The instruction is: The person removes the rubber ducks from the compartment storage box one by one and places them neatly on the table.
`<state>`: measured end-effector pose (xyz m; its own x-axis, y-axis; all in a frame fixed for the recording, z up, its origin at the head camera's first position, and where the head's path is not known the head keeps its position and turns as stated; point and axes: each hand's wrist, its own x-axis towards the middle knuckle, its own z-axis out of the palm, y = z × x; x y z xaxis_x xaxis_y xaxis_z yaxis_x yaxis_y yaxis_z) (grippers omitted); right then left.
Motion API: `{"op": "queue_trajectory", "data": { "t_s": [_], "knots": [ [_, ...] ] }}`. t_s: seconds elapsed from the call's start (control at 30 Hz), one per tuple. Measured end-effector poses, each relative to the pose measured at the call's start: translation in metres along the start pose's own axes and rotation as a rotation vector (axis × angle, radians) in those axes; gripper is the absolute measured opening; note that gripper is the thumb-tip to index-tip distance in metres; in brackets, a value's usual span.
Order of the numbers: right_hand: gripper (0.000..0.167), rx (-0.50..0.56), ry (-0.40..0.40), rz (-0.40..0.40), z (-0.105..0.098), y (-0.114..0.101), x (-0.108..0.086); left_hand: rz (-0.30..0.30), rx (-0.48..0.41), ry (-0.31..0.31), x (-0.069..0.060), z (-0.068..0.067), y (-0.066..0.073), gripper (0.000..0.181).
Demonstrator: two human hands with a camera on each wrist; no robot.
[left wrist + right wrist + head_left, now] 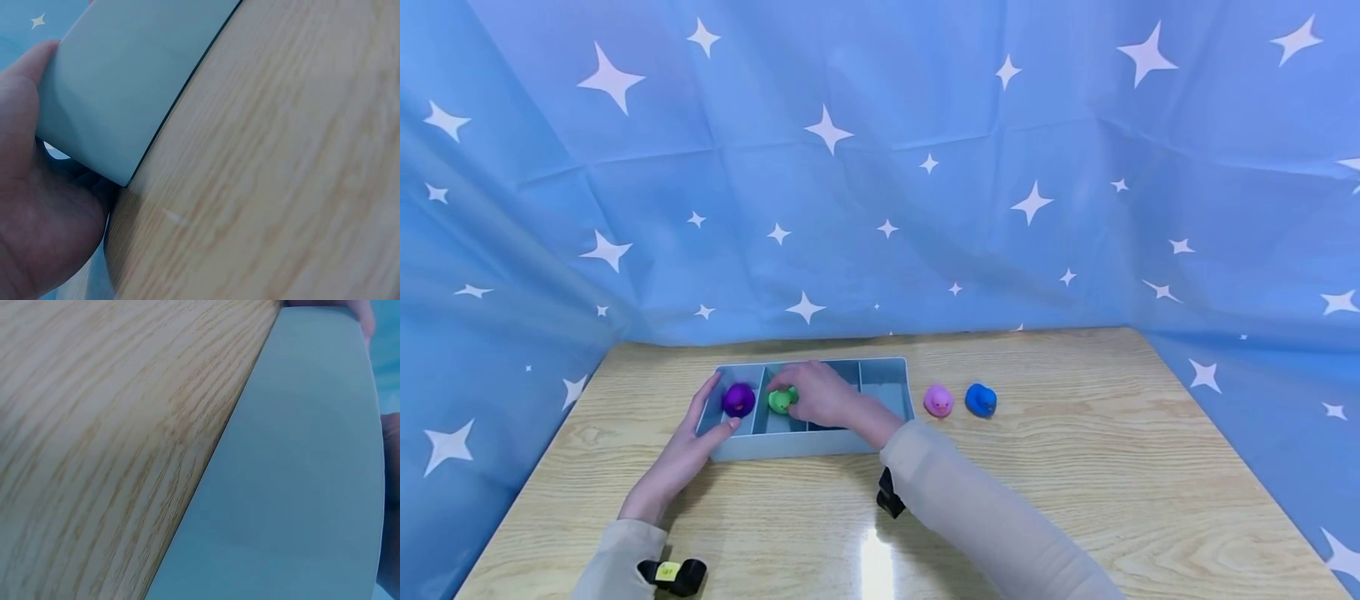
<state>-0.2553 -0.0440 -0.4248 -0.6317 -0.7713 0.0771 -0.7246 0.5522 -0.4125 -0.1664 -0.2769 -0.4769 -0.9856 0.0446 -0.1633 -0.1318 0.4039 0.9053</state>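
Observation:
A light blue divided box [805, 447] sits on the table, split into several compartments. My left hand [679, 457] grips its left end, thumb over the front rim and fingers along the side; the left wrist view shows this hand [37, 206] around the box's corner. Inside the leftmost compartment lies a purple rubber duck [739, 400]. My right hand [823, 396] reaches into the compartment beside it and pinches a green rubber duck [781, 401]. That hand partly covers the third compartment. In the right wrist view the box's front wall [281, 462] hides most of the hand.
Right of the box, a pink rubber duck [938, 401] and a blue rubber duck [981, 400] stand side by side on the wooden table [1075, 467]. A blue star-patterned curtain [880, 183] hangs behind the table and along its sides.

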Motion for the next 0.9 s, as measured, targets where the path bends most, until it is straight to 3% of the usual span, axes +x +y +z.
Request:
{"op": "queue_trajectory", "data": {
  "t_s": [0.47,0.7,0.9],
  "knots": [
    [0.038,-0.053,-0.036,0.016,0.0031,-0.0003,0.0031,-0.014,-0.004,0.003,-0.0007,0.0008,-0.0014,0.087],
    [0.036,-0.108,-0.043,0.003,0.0015,-0.0018,0.0065,0.012,-0.006,0.014,0.0009,0.0004,-0.0015,0.087],
    [0.031,-0.096,-0.049,0.024,0.0038,-0.0022,0.0090,0.013,-0.005,0.007,0.0005,0.0007,-0.0015,0.088]
  ]
}}
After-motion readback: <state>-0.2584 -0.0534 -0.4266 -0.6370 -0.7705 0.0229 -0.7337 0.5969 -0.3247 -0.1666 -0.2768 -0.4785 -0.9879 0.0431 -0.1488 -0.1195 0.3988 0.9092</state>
